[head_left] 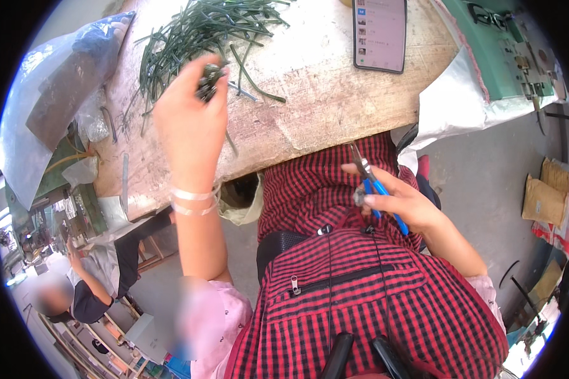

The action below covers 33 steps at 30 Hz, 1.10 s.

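Left hand [186, 114] grips a dark clump [208, 84] by the near side of slender dark-green strips [193, 35]; right hand [411, 203] grips blue-handled metal cutters [379, 187].

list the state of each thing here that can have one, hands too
left hand, closed on a dark bundle, raised in front of the strips
right hand, closed around blue-handled cutters
blue-handled cutters, handles apart; blades too small to tell if open
green strips, loose, in a tangled heap
phone, face up, screen lit
plastic bag, rumpled
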Tool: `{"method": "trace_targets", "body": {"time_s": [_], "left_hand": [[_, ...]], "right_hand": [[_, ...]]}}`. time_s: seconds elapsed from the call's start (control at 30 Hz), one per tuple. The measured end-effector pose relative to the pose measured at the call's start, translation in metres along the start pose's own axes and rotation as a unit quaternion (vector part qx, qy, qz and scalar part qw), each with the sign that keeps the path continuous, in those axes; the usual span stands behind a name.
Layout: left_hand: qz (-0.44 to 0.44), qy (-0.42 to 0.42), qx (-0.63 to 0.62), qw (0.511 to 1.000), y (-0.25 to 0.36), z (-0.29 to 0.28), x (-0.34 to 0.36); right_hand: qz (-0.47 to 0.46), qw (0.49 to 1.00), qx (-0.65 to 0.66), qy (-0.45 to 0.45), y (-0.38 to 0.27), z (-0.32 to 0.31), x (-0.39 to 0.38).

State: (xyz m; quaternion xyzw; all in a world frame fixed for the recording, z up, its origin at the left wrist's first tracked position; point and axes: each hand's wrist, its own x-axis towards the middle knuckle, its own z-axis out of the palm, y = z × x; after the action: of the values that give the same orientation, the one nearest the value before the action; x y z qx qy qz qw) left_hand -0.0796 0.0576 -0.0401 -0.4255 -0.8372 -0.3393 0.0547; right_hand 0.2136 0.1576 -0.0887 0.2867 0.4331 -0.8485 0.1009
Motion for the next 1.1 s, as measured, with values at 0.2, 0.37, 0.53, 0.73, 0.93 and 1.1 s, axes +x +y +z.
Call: {"method": "trace_targets", "body": {"time_s": [0.2, 0.37, 0.53, 0.73, 0.93, 1.1], "left_hand": [[-0.182, -0.12, -0.519, 0.826, 0.047, -0.034, -0.061], [-0.337, -0.18, -0.598, 0.704, 0.055, -0.012, -0.106], [-0.36, -0.236, -0.584, 0.688, 0.061, -0.022, -0.1], [-0.388, -0.262, -0.545, 0.696, 0.06, -0.031, -0.098], [-0.413, -0.364, -0.496, 0.671, 0.062, -0.051, -0.079], [-0.394, -0.498, -0.464, 0.618, 0.058, -0.054, -0.068]], "right_hand": [[0.01, 0.993, 0.115, -0.03, 0.003, -0.005, 0.01], [-0.256, 0.875, -0.388, 0.133, -0.031, 0.01, -0.009], [-0.329, 0.734, -0.567, 0.176, -0.061, 0.02, -0.009], [-0.329, 0.651, -0.658, 0.188, -0.061, 0.034, -0.011], [-0.354, 0.56, -0.738, 0.129, -0.068, 0.018, -0.015], [-0.504, 0.417, -0.754, 0.066, -0.084, -0.003, -0.011]]}}
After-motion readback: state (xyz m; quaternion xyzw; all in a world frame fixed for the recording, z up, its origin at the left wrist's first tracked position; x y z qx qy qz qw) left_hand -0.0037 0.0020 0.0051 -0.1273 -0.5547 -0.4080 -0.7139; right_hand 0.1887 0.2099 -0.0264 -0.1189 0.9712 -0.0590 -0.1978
